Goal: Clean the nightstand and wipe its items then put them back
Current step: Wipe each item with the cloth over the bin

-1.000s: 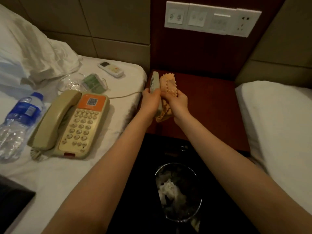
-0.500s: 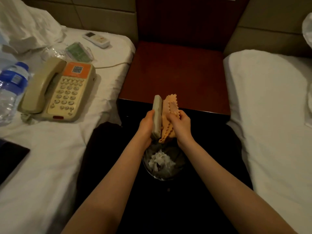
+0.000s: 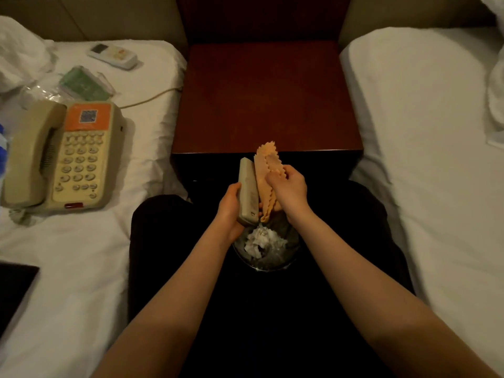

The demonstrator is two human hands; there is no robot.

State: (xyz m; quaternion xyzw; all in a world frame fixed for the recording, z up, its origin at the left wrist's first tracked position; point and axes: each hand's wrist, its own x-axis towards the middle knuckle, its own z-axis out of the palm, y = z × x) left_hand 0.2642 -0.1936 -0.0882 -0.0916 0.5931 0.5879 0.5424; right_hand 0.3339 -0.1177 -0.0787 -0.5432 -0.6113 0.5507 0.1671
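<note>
We gripped the stiff, light remote [image 3: 248, 190] w/ left hand [image 3: 230, 207]; right hand [image 3: 289, 186] pinched soft orange cloth [image 3: 266, 173] against it.

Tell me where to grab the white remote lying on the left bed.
Probably across its narrow width near the middle, coming from above: the white remote lies flat, face up on the bed, long axis running left to right, both long edges free.
</note>
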